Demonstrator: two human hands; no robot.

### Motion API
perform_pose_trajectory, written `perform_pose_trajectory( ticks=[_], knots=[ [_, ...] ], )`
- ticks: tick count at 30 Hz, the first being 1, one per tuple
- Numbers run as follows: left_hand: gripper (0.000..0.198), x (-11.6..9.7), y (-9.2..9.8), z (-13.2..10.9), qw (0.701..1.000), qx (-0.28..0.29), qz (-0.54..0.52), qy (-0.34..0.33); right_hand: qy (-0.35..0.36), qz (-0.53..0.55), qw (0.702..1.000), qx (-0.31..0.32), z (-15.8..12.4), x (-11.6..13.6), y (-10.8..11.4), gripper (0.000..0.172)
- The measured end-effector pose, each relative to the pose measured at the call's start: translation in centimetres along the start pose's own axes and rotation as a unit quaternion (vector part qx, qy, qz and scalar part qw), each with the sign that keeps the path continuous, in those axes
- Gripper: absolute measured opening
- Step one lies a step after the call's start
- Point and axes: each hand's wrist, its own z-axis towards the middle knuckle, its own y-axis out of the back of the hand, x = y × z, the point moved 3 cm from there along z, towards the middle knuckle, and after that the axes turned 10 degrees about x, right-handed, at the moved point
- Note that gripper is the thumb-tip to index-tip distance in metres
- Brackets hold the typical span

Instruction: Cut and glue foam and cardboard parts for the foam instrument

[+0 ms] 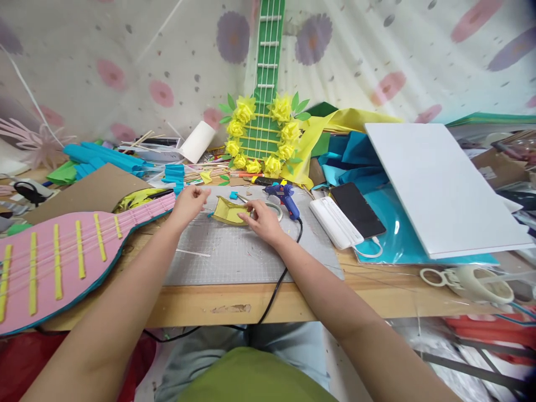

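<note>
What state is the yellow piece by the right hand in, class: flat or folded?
Folded: the yellow piece shows sides standing up from its base, with the right hand at one end.

head-worn view, facing forward, angled down

Person, bare left hand [190,204] and bare right hand [264,222], fingers uncovered; nail detail too small to tell. Forearms [322,290] bare from wrist back, behind the fingers. Plain olive-green fabric top [255,377], rounded front edge, well below the fingers. Pale blue, washed-looking fabric trousers [288,349], creased over both thighs, between fingers and top; can't tell if denim.
</note>
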Motion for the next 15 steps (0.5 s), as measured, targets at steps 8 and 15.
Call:
perform_pose_trajectory(
  ticks=[8,15],
  knots=[
    [0.02,-2.9,2.1,0.0,0.997,-0.012,0.072,0.015,-0.027,0.033,0.997,-0.07,0.1,-0.6,0.3,0.028],
    [0.028,-3.9,4.8,-1.2,0.975,-0.027,0.212,0.058,-0.039,0.065,0.994,-0.076,0.0,-0.9,0.4,0.028]
  ],
)
